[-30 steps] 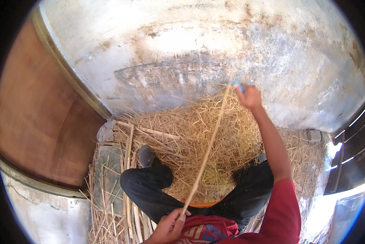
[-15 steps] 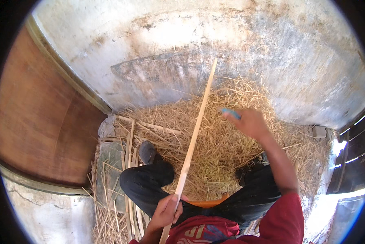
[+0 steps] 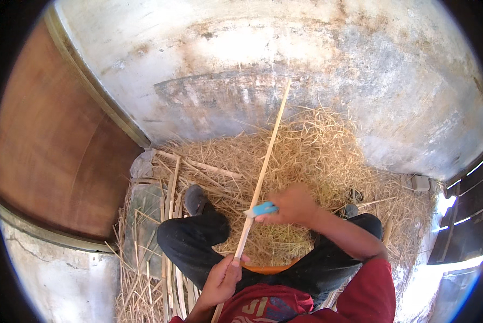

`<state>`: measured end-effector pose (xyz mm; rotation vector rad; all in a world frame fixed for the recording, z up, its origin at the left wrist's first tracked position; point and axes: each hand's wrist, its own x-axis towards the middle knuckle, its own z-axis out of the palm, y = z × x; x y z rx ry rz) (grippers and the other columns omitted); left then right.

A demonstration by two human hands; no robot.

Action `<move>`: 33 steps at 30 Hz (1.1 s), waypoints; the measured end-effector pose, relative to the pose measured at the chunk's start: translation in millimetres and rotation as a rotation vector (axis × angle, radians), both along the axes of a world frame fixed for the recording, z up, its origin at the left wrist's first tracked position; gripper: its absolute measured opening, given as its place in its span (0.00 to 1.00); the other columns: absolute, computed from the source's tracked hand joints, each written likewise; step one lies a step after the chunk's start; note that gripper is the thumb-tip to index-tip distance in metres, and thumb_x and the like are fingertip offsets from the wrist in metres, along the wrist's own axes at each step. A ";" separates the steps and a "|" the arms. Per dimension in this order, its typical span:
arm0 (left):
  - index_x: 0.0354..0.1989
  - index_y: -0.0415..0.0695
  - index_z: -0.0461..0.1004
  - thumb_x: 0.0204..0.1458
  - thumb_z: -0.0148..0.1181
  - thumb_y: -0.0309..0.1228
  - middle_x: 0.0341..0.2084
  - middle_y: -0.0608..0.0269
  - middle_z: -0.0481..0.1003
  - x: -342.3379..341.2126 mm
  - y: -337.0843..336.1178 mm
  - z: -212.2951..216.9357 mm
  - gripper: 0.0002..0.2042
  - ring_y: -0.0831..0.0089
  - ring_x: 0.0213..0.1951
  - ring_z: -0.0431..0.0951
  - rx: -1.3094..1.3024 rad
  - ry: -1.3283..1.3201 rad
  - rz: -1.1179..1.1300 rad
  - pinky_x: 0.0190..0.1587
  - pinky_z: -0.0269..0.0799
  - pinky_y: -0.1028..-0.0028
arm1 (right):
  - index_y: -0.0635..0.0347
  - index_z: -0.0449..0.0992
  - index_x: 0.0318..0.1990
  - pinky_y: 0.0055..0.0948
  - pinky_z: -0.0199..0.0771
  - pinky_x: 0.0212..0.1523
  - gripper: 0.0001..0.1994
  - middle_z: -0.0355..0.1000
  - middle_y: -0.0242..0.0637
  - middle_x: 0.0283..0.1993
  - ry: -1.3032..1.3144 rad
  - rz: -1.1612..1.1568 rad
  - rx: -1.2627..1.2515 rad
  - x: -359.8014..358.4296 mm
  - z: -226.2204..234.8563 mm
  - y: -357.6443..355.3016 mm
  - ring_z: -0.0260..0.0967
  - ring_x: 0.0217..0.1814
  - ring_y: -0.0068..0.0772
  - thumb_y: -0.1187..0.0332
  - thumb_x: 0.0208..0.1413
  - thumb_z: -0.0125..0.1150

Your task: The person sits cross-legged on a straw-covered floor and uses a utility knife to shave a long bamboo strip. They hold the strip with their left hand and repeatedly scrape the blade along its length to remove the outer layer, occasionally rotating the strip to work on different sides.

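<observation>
A long, pale strip of split wood or bamboo [image 3: 269, 153] slants up from my lap, its far tip in front of the wall. My left hand [image 3: 223, 280] is closed around its lower part, near my body. In my right hand [image 3: 291, 205], slightly blurred, is a utility knife [image 3: 264, 209] with a light blue handle. Its short blade lies against the strip, a little beyond my left hand. The strip's lower end passes under my left forearm and out of view.
Shavings [image 3: 317, 142] heap up between my legs and the stained wall [image 3: 241, 43]. More pale strips [image 3: 171, 199] lie beside my left leg. A brown wooden panel [image 3: 64, 145] stands at the left. Something orange [image 3: 268, 269] shows beneath me, and a small grey block [image 3: 420, 183] sits far right.
My right hand has come back toward me and left with the knife, from above the shavings to the strip. My left hand keeps its hold; the strip has barely shifted.
</observation>
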<state>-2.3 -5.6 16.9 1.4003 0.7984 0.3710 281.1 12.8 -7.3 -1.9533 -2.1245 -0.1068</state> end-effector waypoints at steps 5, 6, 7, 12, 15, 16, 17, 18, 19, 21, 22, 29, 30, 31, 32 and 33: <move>0.46 0.38 0.68 0.63 0.41 0.29 0.13 0.74 0.58 -7.5 -17.0 -5.9 0.11 0.87 0.17 0.58 0.093 0.075 -0.088 0.21 0.55 0.80 | 0.58 0.79 0.34 0.39 0.70 0.21 0.40 0.68 0.40 0.14 0.168 -0.392 -0.231 71.4 -10.7 22.0 0.70 0.17 0.39 0.26 0.49 0.37; 0.46 0.38 0.68 0.63 0.41 0.29 0.13 0.74 0.58 -9.8 -14.4 -7.4 0.11 0.87 0.17 0.58 0.097 0.077 -0.064 0.21 0.55 0.80 | 0.57 0.79 0.36 0.39 0.70 0.22 0.41 0.68 0.40 0.14 0.135 -0.371 -0.225 79.8 -13.6 28.4 0.70 0.17 0.39 0.26 0.49 0.37; 0.46 0.38 0.68 0.62 0.42 0.29 0.13 0.73 0.59 -14.6 -11.6 -9.3 0.11 0.86 0.17 0.58 0.098 0.071 -0.033 0.21 0.56 0.80 | 0.58 0.79 0.30 0.40 0.70 0.23 0.39 0.68 0.41 0.14 0.264 -0.248 -0.100 44.1 -10.4 16.7 0.70 0.17 0.39 0.27 0.49 0.38; 0.45 0.38 0.69 0.62 0.42 0.29 0.13 0.73 0.59 -19.6 -17.6 -5.9 0.11 0.86 0.17 0.58 0.081 0.113 -0.023 0.21 0.56 0.80 | 0.58 0.78 0.27 0.43 0.71 0.24 0.39 0.69 0.41 0.15 0.191 -0.197 -0.172 12.7 -5.9 7.4 0.71 0.19 0.42 0.27 0.50 0.38; 0.45 0.38 0.69 0.62 0.41 0.29 0.13 0.74 0.59 -15.6 -18.7 -3.6 0.11 0.86 0.17 0.58 0.101 0.121 -0.060 0.20 0.56 0.80 | 0.57 0.78 0.30 0.44 0.73 0.27 0.39 0.70 0.41 0.17 0.190 -0.392 -0.220 64.8 -5.8 28.3 0.72 0.21 0.45 0.27 0.50 0.36; 0.45 0.38 0.68 0.62 0.41 0.29 0.13 0.73 0.59 -15.3 -18.9 -5.4 0.11 0.86 0.17 0.58 0.097 0.117 -0.066 0.20 0.56 0.80 | 0.56 0.79 0.31 0.44 0.74 0.28 0.39 0.71 0.41 0.18 0.177 -0.433 -0.248 74.5 -5.2 31.3 0.73 0.23 0.45 0.27 0.50 0.36; 0.45 0.38 0.68 0.62 0.41 0.29 0.13 0.73 0.59 -15.0 -18.5 -7.0 0.11 0.86 0.17 0.58 0.092 0.114 -0.072 0.20 0.56 0.80 | 0.56 0.78 0.31 0.44 0.74 0.28 0.39 0.71 0.41 0.18 0.173 -0.349 -0.216 69.3 -13.0 26.7 0.73 0.23 0.45 0.27 0.50 0.36; 0.45 0.38 0.68 0.62 0.41 0.29 0.13 0.73 0.59 -17.6 -14.6 -8.9 0.11 0.86 0.17 0.58 0.119 0.121 -0.063 0.20 0.56 0.79 | 0.56 0.78 0.31 0.44 0.74 0.29 0.39 0.71 0.40 0.17 0.170 -0.259 -0.185 46.2 -19.1 20.4 0.73 0.22 0.45 0.27 0.50 0.36; 0.45 0.38 0.68 0.62 0.42 0.29 0.13 0.72 0.59 -22.4 -13.3 -12.6 0.10 0.86 0.17 0.59 0.133 0.130 -0.050 0.20 0.56 0.79 | 0.56 0.78 0.30 0.45 0.74 0.29 0.39 0.71 0.40 0.17 0.167 -0.179 -0.201 28.8 -20.3 15.2 0.73 0.23 0.45 0.27 0.50 0.36; 0.45 0.38 0.68 0.62 0.43 0.29 0.13 0.72 0.59 -22.2 -15.0 -11.4 0.10 0.85 0.17 0.59 0.152 0.148 -0.037 0.20 0.57 0.78 | 0.56 0.78 0.30 0.45 0.74 0.30 0.39 0.71 0.41 0.18 0.171 -0.046 -0.269 -2.4 -9.2 -1.4 0.74 0.24 0.45 0.27 0.50 0.35; 0.45 0.38 0.68 0.62 0.43 0.29 0.13 0.71 0.60 -19.8 -15.4 -4.1 0.10 0.84 0.17 0.60 0.158 0.165 -0.032 0.20 0.57 0.77 | 0.55 0.78 0.30 0.45 0.74 0.30 0.39 0.71 0.42 0.19 0.181 0.016 -0.320 -10.0 -5.1 -6.1 0.74 0.25 0.45 0.27 0.50 0.35; 0.44 0.39 0.68 0.61 0.42 0.29 0.12 0.65 0.62 -23.0 -24.9 -0.2 0.09 0.77 0.15 0.65 0.175 0.208 -0.107 0.21 0.61 0.74 | 0.57 0.76 0.23 0.44 0.68 0.22 0.39 0.66 0.40 0.13 0.289 -0.396 -0.179 82.7 -22.8 28.2 0.69 0.18 0.40 0.27 0.51 0.36; 0.44 0.39 0.68 0.61 0.43 0.29 0.12 0.65 0.62 -23.7 -25.5 -1.3 0.09 0.77 0.15 0.65 0.155 0.205 -0.086 0.21 0.61 0.74 | 0.57 0.76 0.23 0.44 0.68 0.22 0.38 0.66 0.40 0.13 0.268 -0.299 -0.178 56.8 -26.0 21.8 0.69 0.18 0.41 0.28 0.51 0.37; 0.44 0.39 0.68 0.61 0.43 0.29 0.12 0.64 0.62 -23.5 -24.5 -2.0 0.09 0.76 0.15 0.66 0.179 0.217 -0.069 0.20 0.61 0.73 | 0.57 0.76 0.23 0.44 0.68 0.22 0.38 0.67 0.41 0.13 0.242 -0.200 -0.189 21.0 -32.2 11.7 0.69 0.18 0.41 0.28 0.51 0.37; 0.44 0.39 0.68 0.61 0.43 0.29 0.11 0.63 0.62 -22.8 -19.2 -0.4 0.09 0.75 0.14 0.66 0.207 0.223 -0.061 0.20 0.61 0.73 | 0.57 0.76 0.23 0.44 0.68 0.22 0.38 0.67 0.41 0.13 0.242 -0.062 -0.182 -5.2 -23.5 -4.1 0.69 0.17 0.43 0.28 0.51 0.38; 0.45 0.39 0.68 0.60 0.44 0.28 0.11 0.63 0.63 -23.7 -15.8 2.1 0.09 0.74 0.14 0.67 0.239 0.250 -0.049 0.20 0.62 0.73 | 0.57 0.76 0.22 0.44 0.68 0.21 0.37 0.67 0.42 0.13 0.261 0.083 -0.172 -22.9 -16.6 -13.7 0.69 0.17 0.44 0.29 0.51 0.39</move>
